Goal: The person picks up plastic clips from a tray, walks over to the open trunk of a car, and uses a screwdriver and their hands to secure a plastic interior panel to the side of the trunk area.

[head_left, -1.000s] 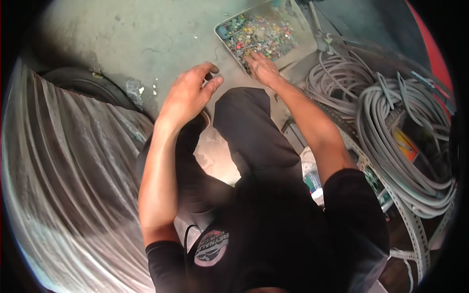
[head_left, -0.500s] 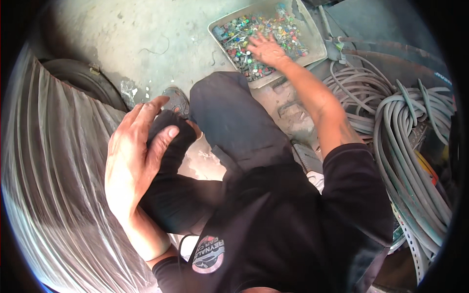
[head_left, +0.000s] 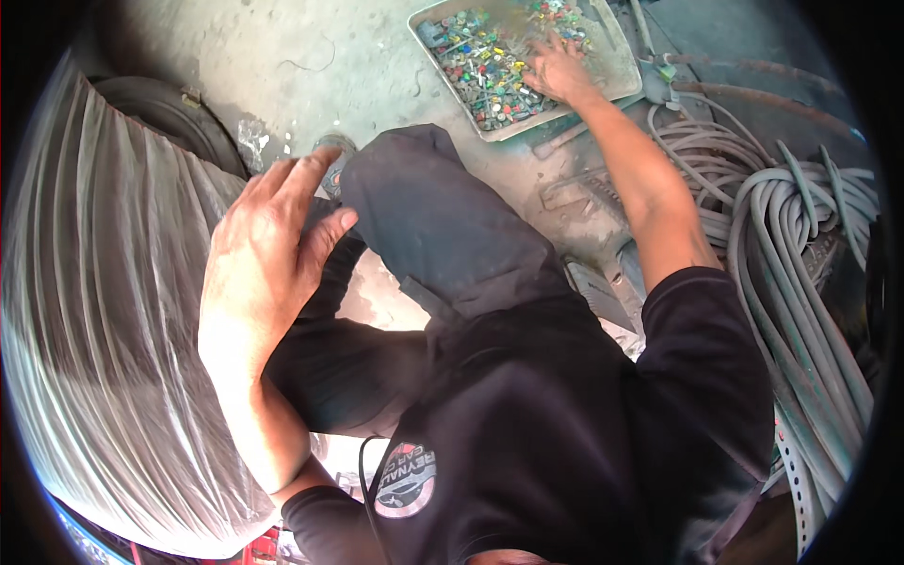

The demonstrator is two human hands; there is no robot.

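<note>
One left hand (head_left: 268, 240) hovers, one right hand (head_left: 560, 73) touches many parts (head_left: 485, 80) in one tray (head_left: 619, 56), both spread.

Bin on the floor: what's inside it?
The bin holds many small, mixed-colour parts, with the right hand over them. Whatever lies beneath the hand or top layer is covered.

Matt plastic-looking tray (head_left: 617, 58), rough concrete-like floor (head_left: 372, 85)

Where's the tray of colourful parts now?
In the head view, the tray lies on the floor at the top, right of centre, with the right hand at its parts.
</note>
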